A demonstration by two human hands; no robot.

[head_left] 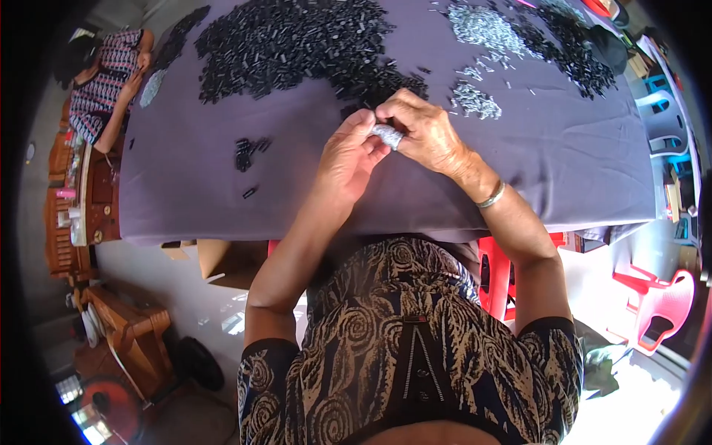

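Observation:
Above the middle of the purple-grey cloth, my two hands meet. A small clump of silvery pieces [386,136] shows between them, its right end tucked into the curled fingers of my right hand [430,135]. My left hand [347,154] is closed, its thumb and fingertips pressed together at the clump's left end; whatever they pinch is too small to make out. Just beyond my hands spreads a large heap of small black pieces [297,44]. A few more black pieces [250,152] lie to the left of my left hand.
Silvery pieces lie in piles [486,30] at the far right, with a smaller pile [476,101] nearer. Another black heap [571,52] is beside them. At the left edge of the table [193,200] sits another person [111,81]. A red chair [660,304] stands at right.

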